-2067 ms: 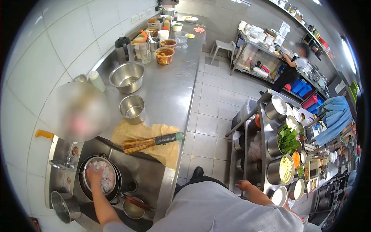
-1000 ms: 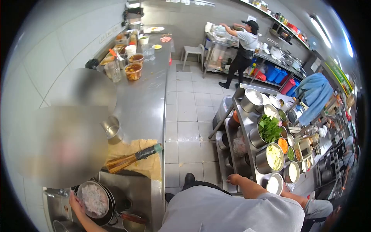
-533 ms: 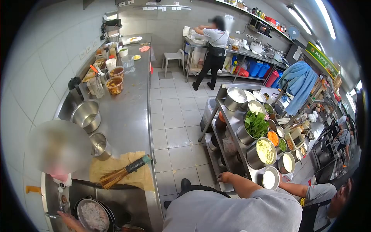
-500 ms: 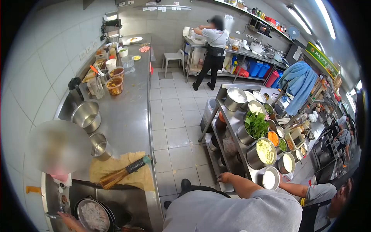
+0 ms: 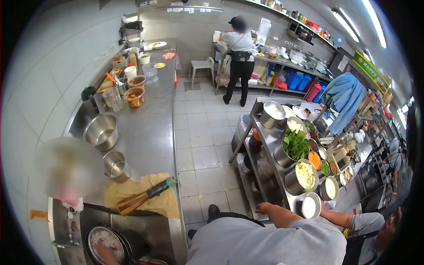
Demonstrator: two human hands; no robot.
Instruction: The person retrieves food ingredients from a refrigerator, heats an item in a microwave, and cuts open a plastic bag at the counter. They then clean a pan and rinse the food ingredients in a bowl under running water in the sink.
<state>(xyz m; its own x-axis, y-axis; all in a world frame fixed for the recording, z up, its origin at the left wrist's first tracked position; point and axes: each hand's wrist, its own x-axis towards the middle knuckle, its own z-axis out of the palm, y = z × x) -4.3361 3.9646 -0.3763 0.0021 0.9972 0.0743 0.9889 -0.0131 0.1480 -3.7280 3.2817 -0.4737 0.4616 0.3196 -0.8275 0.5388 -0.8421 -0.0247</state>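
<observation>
My left hand (image 5: 105, 252) reaches into a metal bowl (image 5: 93, 240) of pale, wet pieces at the bottom left. Its fingers are blurred among the pieces, so their grip cannot be made out. The bowl sits inside a dark pan in the metal sink (image 5: 145, 221), with a tap (image 5: 66, 244) on its left. My right hand (image 5: 263, 208) hangs loosely beside the shelf rack, fingers relaxed and nothing visible in it. Above the sink, a bundled-stick brush (image 5: 143, 198) lies on a tan cloth (image 5: 165, 206).
A metal counter (image 5: 150, 137) holds an empty metal bowl (image 5: 101, 131), a metal pot (image 5: 116, 167) and sauce tubs (image 5: 134, 96). To the right, a rack (image 5: 282, 176) carries pots of food. One person (image 5: 240, 57) stands at the back counter; another person's arm (image 5: 340, 217) is at lower right.
My left hand has moved from the bowl's left edge into the pale pieces. Earlier the view swung rightward. The person at the back has turned and shifted slightly left.
</observation>
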